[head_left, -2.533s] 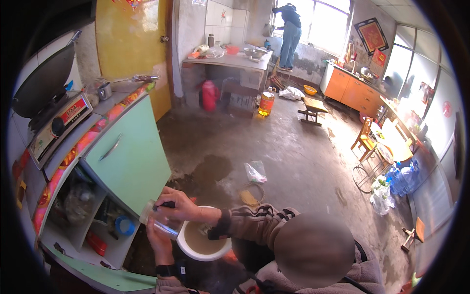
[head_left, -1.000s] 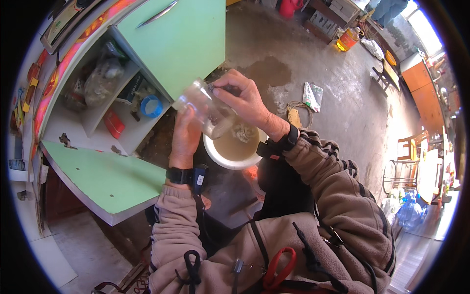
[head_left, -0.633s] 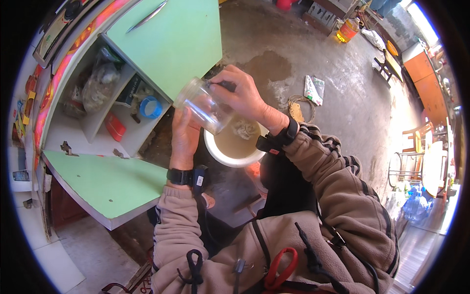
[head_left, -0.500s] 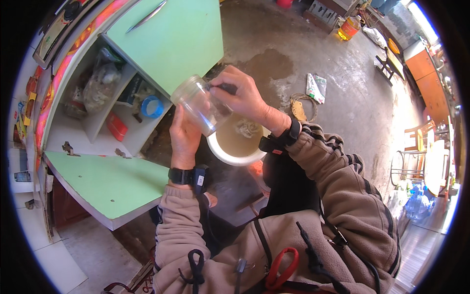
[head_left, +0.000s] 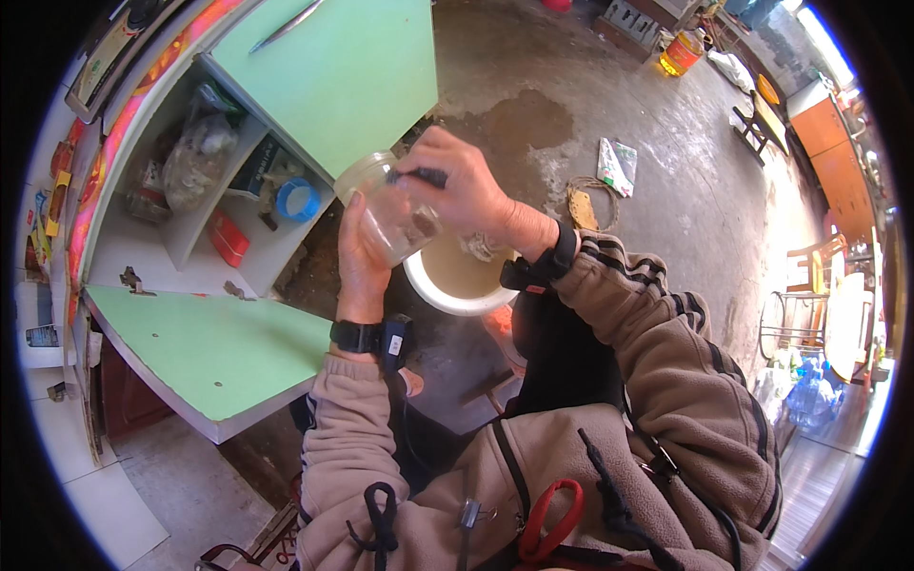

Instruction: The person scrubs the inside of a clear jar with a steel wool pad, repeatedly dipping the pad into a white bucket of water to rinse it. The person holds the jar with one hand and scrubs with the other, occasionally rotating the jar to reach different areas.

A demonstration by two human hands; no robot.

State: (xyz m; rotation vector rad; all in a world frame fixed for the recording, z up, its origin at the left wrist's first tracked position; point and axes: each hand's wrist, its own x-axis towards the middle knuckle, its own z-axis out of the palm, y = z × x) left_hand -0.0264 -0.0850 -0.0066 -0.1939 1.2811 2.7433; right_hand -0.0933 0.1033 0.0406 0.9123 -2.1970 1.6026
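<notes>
Jar (head_left: 388,211), tilted over bowl (head_left: 455,282): left hand (head_left: 360,255) grasping it, right hand (head_left: 464,190) pinching dark tool (head_left: 419,176) at mouth; best kept above bowl's centre, scraped gently.

floor (head_left: 609,124): stained concrete | cabinet (head_left: 333,76): green, open | sunlit

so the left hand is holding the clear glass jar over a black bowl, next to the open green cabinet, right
Not quite. The head view shows the round bowl below the clear glass jar is white with a tan inside, not black. The rest holds: the left hand grips the jar, the right hand holds a small dark tool at its mouth, and the open green cabinet stands beside them.
</notes>
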